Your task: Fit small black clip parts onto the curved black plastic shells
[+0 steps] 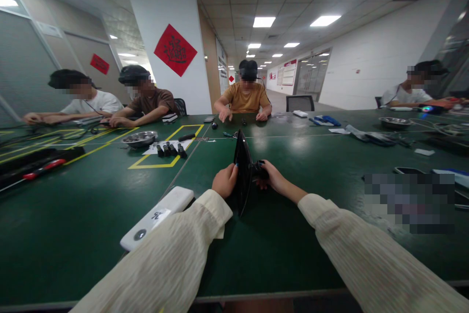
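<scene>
Stands on edge on the green table [91, 205], a thin black panel [242, 166], seen almost edge-on; long axis close to upright, leaning slightly, upper corner pointing up and away toward the person in the yellow shirt [246, 98] across the table, lower tip pointing down toward the near edge; set near the middle of the table, between both forearms.

Left hand [224, 180] closed against the left face of the panel, fingers curled and pressed together, tips touching the panel's rim; right hand [273, 177] on the other side, fingers bent around a small dark part [260, 169] fixed to the panel's right face, pinching it; thumb position on either hand not clear.

Hard to make out what the panel is, since only its narrow edge shows; right face hidden entirely; contact between panel and table lost in dark shadow; cream sleeves cut off by the lower frame.

Just left of the left forearm, a white flat device [157, 217] lying on the table; further back, a metal bowl [139, 138] beside a row of small black pieces [170, 149] inside a yellow taped rectangle; at the right, a blurred patch covering whatever lies there.
</scene>
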